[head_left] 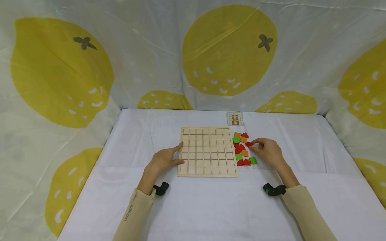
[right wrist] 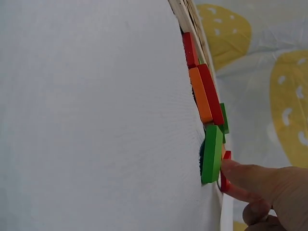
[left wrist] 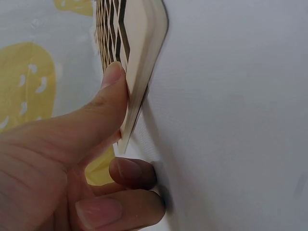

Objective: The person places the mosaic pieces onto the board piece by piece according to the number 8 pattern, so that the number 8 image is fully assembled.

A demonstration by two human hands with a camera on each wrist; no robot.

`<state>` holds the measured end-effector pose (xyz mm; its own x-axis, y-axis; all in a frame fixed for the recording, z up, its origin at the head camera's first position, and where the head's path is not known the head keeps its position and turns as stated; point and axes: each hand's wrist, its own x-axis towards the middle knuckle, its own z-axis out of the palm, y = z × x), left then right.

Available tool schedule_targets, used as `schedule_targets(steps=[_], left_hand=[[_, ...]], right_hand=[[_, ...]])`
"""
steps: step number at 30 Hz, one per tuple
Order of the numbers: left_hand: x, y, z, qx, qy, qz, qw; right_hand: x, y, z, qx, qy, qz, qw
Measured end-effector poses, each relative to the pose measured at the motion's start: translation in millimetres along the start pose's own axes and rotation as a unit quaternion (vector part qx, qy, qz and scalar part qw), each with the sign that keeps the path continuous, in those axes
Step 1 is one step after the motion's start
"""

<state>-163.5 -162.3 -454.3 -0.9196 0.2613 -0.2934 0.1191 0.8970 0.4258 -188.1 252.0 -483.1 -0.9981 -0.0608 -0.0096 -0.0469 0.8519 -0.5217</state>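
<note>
A pale wooden grid board (head_left: 208,175) lies on the white table. My left hand (head_left: 163,159) rests at its left edge, thumb and index finger spread apart along the rim. In the left wrist view the thumb (left wrist: 108,91) presses on the board's rim (left wrist: 147,43), and two other fingers curl beside it. To the right of the board, my right hand (head_left: 268,152) pinches a small red piece (head_left: 248,144) between thumb and fingertips. That red piece (right wrist: 226,180) is partly hidden behind a green piece (right wrist: 212,154) in the right wrist view.
Red, orange and green pieces lie loosely along the board's right side, among them an orange square (head_left: 245,153) and a green square (head_left: 253,160). A small pattern card (head_left: 235,119) lies behind them. A lemon-print cloth (head_left: 156,50) hangs around the table.
</note>
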Motion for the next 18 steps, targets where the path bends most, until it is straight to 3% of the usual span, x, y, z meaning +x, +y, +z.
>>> schedule_targets(steps=[18], left_hand=[[-0.7, -0.4, 0.0, 0.0, 0.004, 0.001, 1.0]], right_hand=[[-1, 11, 2, 0.062, -0.011, 0.002, 0.998]])
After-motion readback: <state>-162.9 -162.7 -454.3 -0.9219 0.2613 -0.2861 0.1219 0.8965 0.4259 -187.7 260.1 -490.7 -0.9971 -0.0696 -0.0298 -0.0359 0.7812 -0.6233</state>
